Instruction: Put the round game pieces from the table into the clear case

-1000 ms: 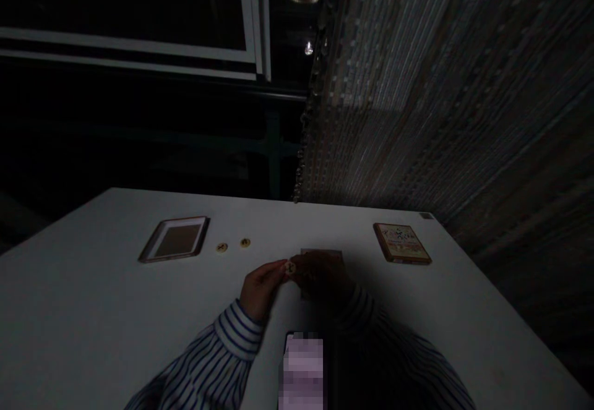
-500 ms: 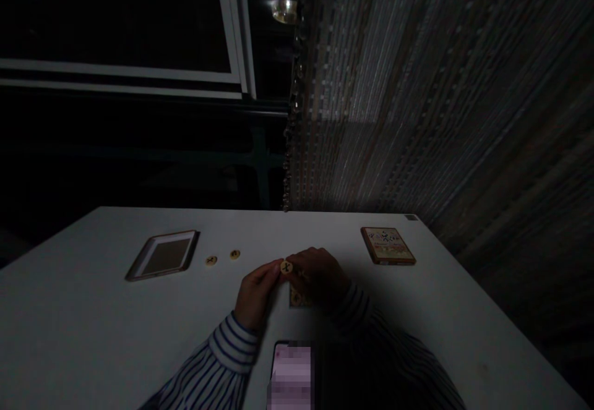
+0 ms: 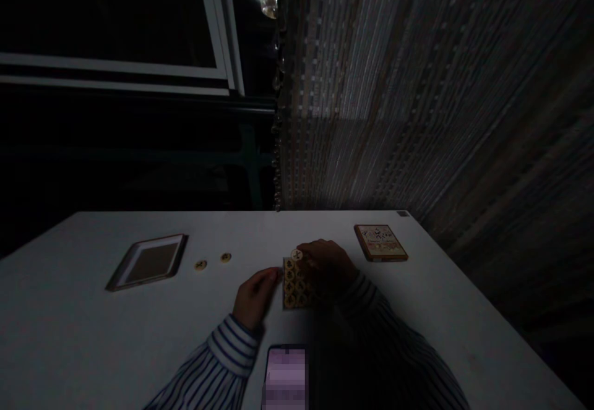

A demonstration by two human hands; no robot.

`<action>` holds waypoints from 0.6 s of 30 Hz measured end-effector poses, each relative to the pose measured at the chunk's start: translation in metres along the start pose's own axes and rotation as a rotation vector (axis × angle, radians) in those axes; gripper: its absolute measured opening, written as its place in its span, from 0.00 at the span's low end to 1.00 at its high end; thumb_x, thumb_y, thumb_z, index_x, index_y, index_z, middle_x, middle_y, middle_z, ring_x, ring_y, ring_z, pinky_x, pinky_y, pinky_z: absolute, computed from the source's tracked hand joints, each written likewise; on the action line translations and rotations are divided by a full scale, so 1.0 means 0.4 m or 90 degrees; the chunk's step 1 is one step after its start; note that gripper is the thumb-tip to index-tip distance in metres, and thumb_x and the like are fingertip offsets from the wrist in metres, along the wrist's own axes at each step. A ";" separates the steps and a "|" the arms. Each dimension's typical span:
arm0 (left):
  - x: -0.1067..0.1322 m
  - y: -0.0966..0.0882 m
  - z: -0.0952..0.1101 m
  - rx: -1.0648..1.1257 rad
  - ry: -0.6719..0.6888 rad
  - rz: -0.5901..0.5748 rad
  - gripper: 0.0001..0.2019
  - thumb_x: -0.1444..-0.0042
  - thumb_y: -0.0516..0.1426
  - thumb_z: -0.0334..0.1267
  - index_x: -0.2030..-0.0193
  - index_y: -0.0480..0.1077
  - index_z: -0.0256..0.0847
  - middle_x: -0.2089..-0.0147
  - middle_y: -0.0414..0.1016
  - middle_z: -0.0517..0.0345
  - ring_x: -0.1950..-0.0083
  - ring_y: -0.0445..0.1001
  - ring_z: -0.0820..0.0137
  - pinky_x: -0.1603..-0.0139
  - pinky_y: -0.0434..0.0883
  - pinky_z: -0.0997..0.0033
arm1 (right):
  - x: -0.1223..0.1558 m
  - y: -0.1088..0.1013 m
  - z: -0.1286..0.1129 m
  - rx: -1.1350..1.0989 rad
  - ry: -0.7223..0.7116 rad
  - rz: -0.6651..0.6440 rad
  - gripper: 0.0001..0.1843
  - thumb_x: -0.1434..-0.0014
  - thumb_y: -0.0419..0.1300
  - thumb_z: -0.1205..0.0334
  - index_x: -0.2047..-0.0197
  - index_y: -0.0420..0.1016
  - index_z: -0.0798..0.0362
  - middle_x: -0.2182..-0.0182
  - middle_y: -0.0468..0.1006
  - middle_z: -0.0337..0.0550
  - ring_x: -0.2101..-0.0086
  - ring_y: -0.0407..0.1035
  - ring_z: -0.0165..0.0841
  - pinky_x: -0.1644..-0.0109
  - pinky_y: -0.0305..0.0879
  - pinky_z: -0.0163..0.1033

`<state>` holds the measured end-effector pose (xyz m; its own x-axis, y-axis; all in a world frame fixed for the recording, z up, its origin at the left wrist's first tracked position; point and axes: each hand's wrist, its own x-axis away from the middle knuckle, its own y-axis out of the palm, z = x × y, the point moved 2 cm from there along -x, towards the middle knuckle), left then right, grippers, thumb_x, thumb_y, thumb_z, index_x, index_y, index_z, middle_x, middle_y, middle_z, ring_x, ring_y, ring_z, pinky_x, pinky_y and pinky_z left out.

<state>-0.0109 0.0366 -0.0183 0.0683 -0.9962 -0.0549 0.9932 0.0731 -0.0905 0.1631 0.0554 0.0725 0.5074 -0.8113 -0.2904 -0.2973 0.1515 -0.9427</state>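
A square tray (image 3: 283, 299) lies on the white table, filled with rows of round wooden Chinese chess pieces (image 3: 290, 286) marked with dark characters. Pinched in the fingertips of my right hand (image 3: 329, 264) is one more Chinese chess piece (image 3: 297, 255), held at the tray's far edge. That hand covers the right part of the tray, so the pieces under it are hidden. My left hand (image 3: 255, 295) is closed, its thumb and forefinger together at the tray's left edge. Two loose pieces, one nearer (image 3: 200, 265) and one farther (image 3: 225, 257), lie left of the tray.
An open shallow box (image 3: 120, 287) sits at the left of the table (image 3: 69, 323). A flat box with a printed lid (image 3: 381, 242) lies at the right. A phone (image 3: 285, 376) is near the front edge. Beyond hangs a string curtain (image 3: 362, 88).
My hands have moved apart. My right hand has carried the piece up to the tray's far edge, while my left has dropped to its left edge. More of the tray shows.
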 end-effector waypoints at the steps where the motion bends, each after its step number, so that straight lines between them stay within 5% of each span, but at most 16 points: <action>1: 0.001 0.001 -0.004 -0.025 0.011 -0.008 0.15 0.53 0.56 0.45 0.63 0.72 0.35 0.61 0.76 0.51 0.57 0.72 0.66 0.51 0.66 0.64 | 0.000 0.005 0.011 0.003 0.007 -0.002 0.16 0.45 0.51 0.54 0.57 0.69 0.52 0.63 0.75 0.44 0.63 0.67 0.33 0.60 0.56 0.37; 9: 0.011 0.014 -0.017 -0.122 0.058 -0.074 0.15 0.50 0.53 0.43 0.60 0.71 0.37 0.59 0.75 0.52 0.57 0.72 0.67 0.53 0.67 0.66 | 0.007 0.035 0.060 0.013 0.044 -0.003 0.17 0.45 0.50 0.54 0.55 0.69 0.51 0.62 0.75 0.43 0.62 0.67 0.33 0.59 0.58 0.36; 18: 0.006 0.020 -0.025 -0.115 0.071 -0.069 0.14 0.50 0.52 0.42 0.60 0.71 0.38 0.60 0.75 0.53 0.58 0.72 0.67 0.54 0.68 0.65 | -0.028 0.055 0.075 0.060 0.084 -0.131 0.16 0.45 0.50 0.55 0.57 0.70 0.51 0.62 0.75 0.44 0.62 0.67 0.33 0.61 0.58 0.35</action>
<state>-0.0038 0.0351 -0.0293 -0.0585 -0.9879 -0.1436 0.9604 -0.0165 -0.2781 0.1750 0.0847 0.0502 0.4376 -0.8963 -0.0724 -0.1194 0.0219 -0.9926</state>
